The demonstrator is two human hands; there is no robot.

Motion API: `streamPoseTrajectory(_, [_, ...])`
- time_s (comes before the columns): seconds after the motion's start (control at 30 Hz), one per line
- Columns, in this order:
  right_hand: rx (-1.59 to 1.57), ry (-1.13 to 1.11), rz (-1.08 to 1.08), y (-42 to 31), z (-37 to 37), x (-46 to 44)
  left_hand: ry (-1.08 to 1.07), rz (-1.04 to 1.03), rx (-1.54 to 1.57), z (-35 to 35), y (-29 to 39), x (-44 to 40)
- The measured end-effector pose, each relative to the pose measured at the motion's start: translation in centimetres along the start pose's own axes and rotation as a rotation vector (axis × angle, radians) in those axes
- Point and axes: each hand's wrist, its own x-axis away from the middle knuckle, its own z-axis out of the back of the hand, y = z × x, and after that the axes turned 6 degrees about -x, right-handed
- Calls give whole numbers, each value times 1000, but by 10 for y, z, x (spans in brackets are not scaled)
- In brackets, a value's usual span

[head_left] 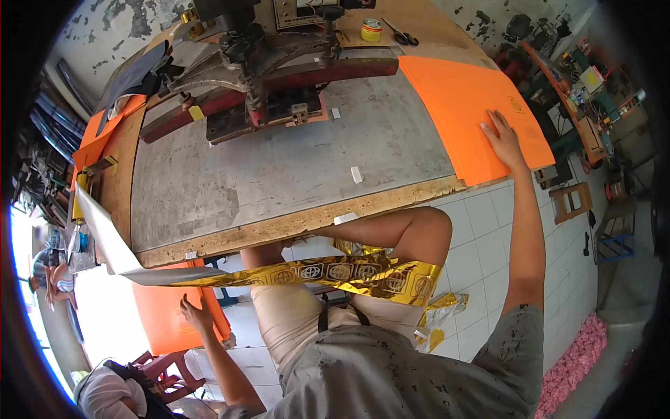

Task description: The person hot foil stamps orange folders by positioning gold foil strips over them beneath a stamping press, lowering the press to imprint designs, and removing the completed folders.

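My right hand [504, 145] lies flat with fingers stretched on a stack of orange sheets [447, 115] at the table's right side. The top sheet bears a small gold emblem [516, 105] just beyond my fingertips. Down at the left, my left hand [197, 314] has its fingers apart over a second pile of orange sheets [164, 328]; whether it touches them I cannot tell. A gold foil strip [335, 272] with stamped-out emblem outlines stretches from the table's left side across my lap. Over the grey metal plate [314, 153] stands a press [255, 91] with a dark stamping head.
A small tin [371, 29] and black scissors [401, 33] lie at the back. More orange sheets [112, 133] and a yellow roller [80, 199] are at the left. Crumpled foil [440, 314] lies on the tiled floor. Another person [115, 391] is at lower left.
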Motion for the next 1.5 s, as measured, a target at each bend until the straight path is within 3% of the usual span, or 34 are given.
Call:
streamPoseTrajectory(0.1, [3, 58, 63, -25, 10, 22, -199, 194, -3, -46, -9, -5])
streamPoseTrajectory(0.23, [-164, 186, 299, -106, 17, 99, -191, 110, -68, -53, -17, 6])
streamPoseTrajectory(0.33, [-269, 228, 459, -168, -3, 174, -130, 50, 50, -46, -19, 6])
streamPoseTrajectory(0.47, [-258, 195, 443, -211, -51, 241, -129, 49, 324, -52, -51, 8])
streamPoseTrajectory(0.5, [-280, 186, 416, -218, -62, 248, -198, 141, 334, -38, -43, 4])
streamPoseTrajectory(0.57, [-321, 224, 402, -227, -74, 252, -247, 91, 20, -55, -64, -7])
streamPoseTrajectory(0.67, [-372, 293, 407, -236, -74, 249, -118, 189, 141, -61, -74, -19])
streamPoseTrajectory(0.77, [-345, 256, 405, -233, -70, 249, -12, 379, 617, -75, -90, -19])
streamPoseTrajectory(0.87, [-315, 212, 364, -237, -59, 255, -86, 541, 984, -82, -99, -15])
streamPoseTrajectory(0.97, [-403, 269, 399, -253, -52, 257, -48, 799, 1207, -66, -115, -2])
streamPoseTrajectory(1.0, [-446, 297, 417, -263, -52, 260, 26, 720, 1080, -56, -116, -2])
streamPoseTrajectory(1.1, [-831, 223, 511, -306, -67, 281, 227, 476, 686, -18, -104, 2])
streamPoseTrajectory(1.23, [-1018, -386, 939, -394, -90, 320, 253, 286, 507, 74, -39, 37])
streamPoseTrajectory(1.3, [-1074, -775, 1101, -443, -120, 349, 227, 315, 618, 111, 7, 63])
streamPoseTrajectory(1.37, [-1022, -828, 1138, -482, -158, 388, 202, 405, 760, 130, 42, 89])
streamPoseTrajectory(1.5, [-1073, -934, 828, -548, -224, 455, 132, 297, 953, 106, 74, 155])
